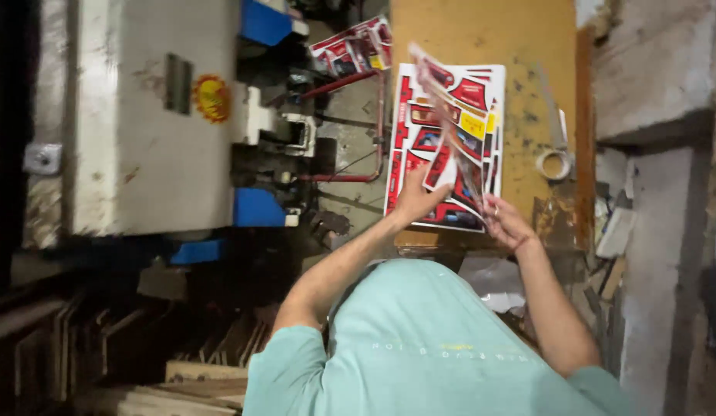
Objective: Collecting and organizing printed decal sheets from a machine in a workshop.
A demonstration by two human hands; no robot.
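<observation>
Workshop (grimy press machine (142, 123))

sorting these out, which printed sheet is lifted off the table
The sheet held in both hands, tilted up above the flat stack. Another pile lies further off by the machine.

Across the upper middle of the frame we see a worn, ochre-yellow wooden tabletop (527, 46), stained and scuffed. At the left we find a big grey-white metal machine (157, 139) with blue plastic parts (258, 208). Down the right side we see a rough, grey concrete pillar (658, 154). In the dim lower left we make out stacked brown wooden boards (181, 370). We find the light weak.
</observation>
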